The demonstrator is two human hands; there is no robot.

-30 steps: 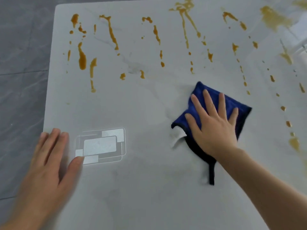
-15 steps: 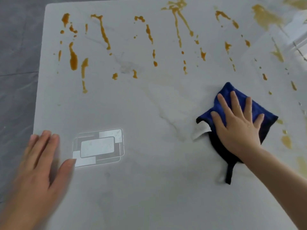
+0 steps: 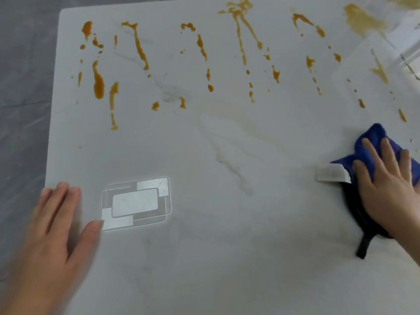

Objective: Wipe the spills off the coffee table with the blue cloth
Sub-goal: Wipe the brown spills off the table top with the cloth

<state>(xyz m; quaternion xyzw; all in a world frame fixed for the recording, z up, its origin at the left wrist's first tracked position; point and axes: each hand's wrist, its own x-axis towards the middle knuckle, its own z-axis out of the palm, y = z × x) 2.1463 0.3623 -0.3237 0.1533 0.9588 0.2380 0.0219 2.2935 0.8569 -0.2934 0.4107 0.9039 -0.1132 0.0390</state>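
The blue cloth (image 3: 368, 146) lies bunched on the white coffee table (image 3: 204, 258) at the right edge of the view, a white label and a dark loop sticking out of it. My right hand (image 3: 391, 185) presses flat on the cloth with straight, spread fingers. Flat on the table's near left edge rests my left hand (image 3: 54, 230), fingers straight, holding nothing. Orange-brown spills (image 3: 98, 80) run in streaks and drops across the far half of the table. A faint smeared patch (image 3: 238, 123) shows in the middle.
A pale rectangular pattern (image 3: 136, 203) marks the tabletop just right of my left hand. Grey tiled floor (image 3: 22, 87) lies beyond the table's left edge. Paler smeared spills (image 3: 363, 19) sit at the far right corner.
My right hand has slid the cloth to the right across the table, reaching the view's right edge. My left hand has stayed flat at the left edge.
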